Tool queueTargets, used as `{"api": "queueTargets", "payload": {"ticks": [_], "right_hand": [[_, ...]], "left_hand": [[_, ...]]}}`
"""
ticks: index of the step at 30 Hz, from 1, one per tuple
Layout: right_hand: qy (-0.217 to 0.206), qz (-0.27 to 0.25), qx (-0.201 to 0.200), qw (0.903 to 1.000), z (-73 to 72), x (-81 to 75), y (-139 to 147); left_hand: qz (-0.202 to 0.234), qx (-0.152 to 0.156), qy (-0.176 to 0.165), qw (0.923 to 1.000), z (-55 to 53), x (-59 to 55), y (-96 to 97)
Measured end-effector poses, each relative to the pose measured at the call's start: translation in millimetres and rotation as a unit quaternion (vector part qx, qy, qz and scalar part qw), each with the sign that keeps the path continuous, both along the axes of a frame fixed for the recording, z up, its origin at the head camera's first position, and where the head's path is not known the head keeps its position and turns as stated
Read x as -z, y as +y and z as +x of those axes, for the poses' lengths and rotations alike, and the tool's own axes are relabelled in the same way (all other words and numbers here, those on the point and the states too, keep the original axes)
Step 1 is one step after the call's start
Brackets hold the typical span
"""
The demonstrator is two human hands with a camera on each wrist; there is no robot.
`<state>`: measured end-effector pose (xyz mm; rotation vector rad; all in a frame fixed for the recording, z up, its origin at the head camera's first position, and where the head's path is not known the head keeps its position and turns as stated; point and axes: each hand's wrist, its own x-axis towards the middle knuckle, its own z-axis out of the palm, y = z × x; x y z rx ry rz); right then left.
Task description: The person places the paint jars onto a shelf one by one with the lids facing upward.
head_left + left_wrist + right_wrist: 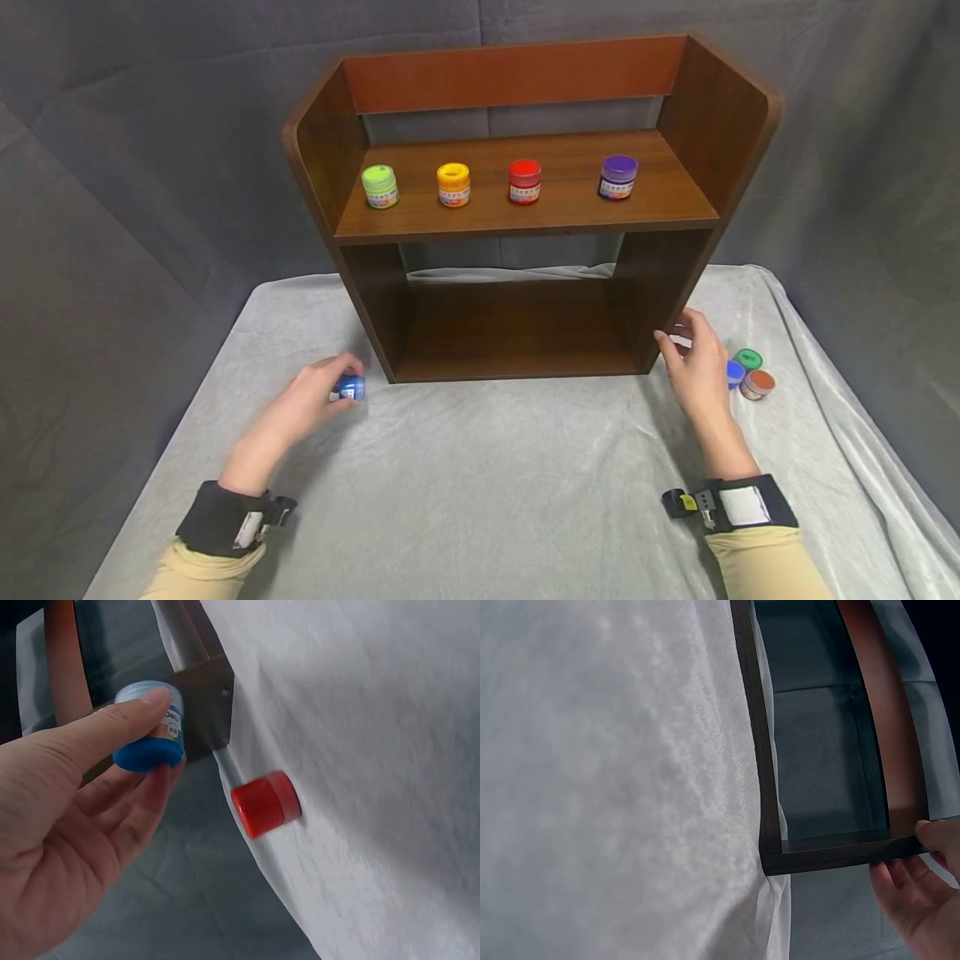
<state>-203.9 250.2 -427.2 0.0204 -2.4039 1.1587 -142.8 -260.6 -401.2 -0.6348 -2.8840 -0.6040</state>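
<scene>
Left grip (311, 396) pinches a blue paint jar (352, 387) just left of the wooden bookshelf (570, 212), thumb opposing fingers. Right grip (697, 367) clasps the bookshelf's right side panel (662, 267). Light gray cloth (487, 483) covers the tabletop; gray drapes (150, 150) hang behind and at both sides.

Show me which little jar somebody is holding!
The blue jar pinched in the left hand; the right hand grips the shelf, and no other jar is held.

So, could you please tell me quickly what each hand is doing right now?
Left hand: closed, holding a small blue jar.
Right hand: closed, gripping the shelf's right side panel.
</scene>
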Motion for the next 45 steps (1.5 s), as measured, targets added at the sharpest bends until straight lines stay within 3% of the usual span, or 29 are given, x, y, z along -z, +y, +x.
{"api": "queueTargets", "payload": {"ticks": [3, 10, 16, 23, 33, 45], "right_hand": [[0.003, -0.002, -0.001, 1.0, -0.1, 0.1, -0.1], [0.0, -0.006, -0.001, 1.0, -0.3, 0.7, 0.1], [-0.004, -0.007, -0.002, 1.0, -0.1, 0.7, -0.2], [-0.004, -0.004, 0.0, 1.0, 0.2, 0.8, -0.5], [-0.007, -0.002, 0.003, 1.0, 0.4, -0.1, -0.9], [-0.011, -0.002, 0.005, 0.9999, 0.7, -0.1, -1.6]], "left_hand": [[0.009, 0.02, -0.001, 0.9998, -0.5, 1.4, 5.5], [0.013, 0.019, -0.045, 0.9987, -0.8, 3.8, 20.8], [0.045, 0.041, -0.04, 0.9974, -4.5, 10.8, 35.2], [0.056, 0.03, -0.067, 0.9957, -8.0, 18.5, 53.1], [0.047, 0.044, -0.064, 0.9959, -10.4, 30.4, 63.3], [0.033, 0.048, -0.073, 0.9957, -9.7, 36.4, 72.6]]}}
